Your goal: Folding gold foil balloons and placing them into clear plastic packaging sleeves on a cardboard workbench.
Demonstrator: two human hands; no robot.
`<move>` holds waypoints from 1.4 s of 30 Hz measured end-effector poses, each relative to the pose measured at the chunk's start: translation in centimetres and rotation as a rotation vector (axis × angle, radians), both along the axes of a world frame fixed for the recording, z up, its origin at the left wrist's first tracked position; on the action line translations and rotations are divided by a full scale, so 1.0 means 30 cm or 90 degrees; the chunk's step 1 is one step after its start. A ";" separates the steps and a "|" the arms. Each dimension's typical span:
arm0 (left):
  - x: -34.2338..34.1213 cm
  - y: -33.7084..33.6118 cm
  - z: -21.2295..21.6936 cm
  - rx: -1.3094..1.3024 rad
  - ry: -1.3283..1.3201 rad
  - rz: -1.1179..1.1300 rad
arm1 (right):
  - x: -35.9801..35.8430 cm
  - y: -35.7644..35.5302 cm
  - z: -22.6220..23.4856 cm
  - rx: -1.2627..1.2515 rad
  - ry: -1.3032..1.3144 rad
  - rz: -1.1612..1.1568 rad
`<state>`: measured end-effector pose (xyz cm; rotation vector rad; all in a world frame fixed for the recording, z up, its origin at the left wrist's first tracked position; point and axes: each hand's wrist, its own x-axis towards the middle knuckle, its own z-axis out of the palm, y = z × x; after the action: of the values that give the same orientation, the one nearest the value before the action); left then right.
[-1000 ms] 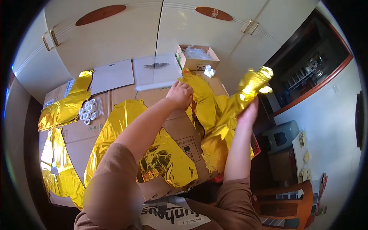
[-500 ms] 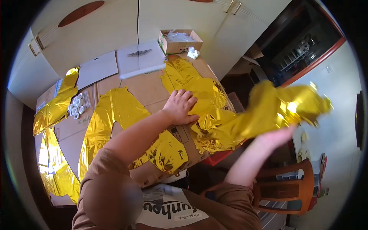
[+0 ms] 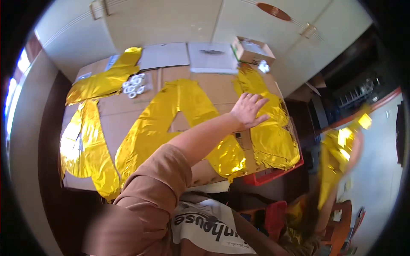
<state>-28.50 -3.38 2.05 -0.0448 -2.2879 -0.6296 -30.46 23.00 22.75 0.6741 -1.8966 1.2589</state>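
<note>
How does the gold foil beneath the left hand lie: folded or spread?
Spread: the gold foil lies flat on the cardboard, its long outline visible.

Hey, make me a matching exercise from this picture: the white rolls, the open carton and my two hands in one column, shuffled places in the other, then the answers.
1. White rolls
2. Open carton
3. Left hand
4. Right hand

A. Over the flat gold foil piece at the right of the table
B. Beside the gold foil at the back left
C. Out past the table's right side, with the raised gold foil
D. At the table's back, holding pale plastic

Pairs: 1-B, 2-D, 3-A, 4-C
</note>
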 end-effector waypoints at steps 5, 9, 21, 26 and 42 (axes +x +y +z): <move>0.406 -0.254 0.106 -0.042 -0.193 0.169 | 0.138 -0.743 -0.194 -0.055 -0.266 0.371; 0.928 -0.410 0.161 -0.101 -0.268 0.202 | 0.226 -1.109 -0.433 0.162 -0.143 0.256; 1.241 -0.308 0.047 -0.032 -0.368 0.229 | 0.325 -1.348 -0.739 0.484 -0.007 0.260; 1.238 -0.322 0.046 -0.023 -0.337 0.219 | 0.259 -1.255 -0.799 0.409 0.132 0.482; 1.029 -1.165 0.146 -0.011 -0.282 0.332 | 0.265 -1.216 -0.697 0.392 0.107 0.562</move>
<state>2.38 -38.33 6.43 0.7247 -2.5693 -0.3659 -22.52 -13.49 1.84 2.0302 -1.8882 1.0061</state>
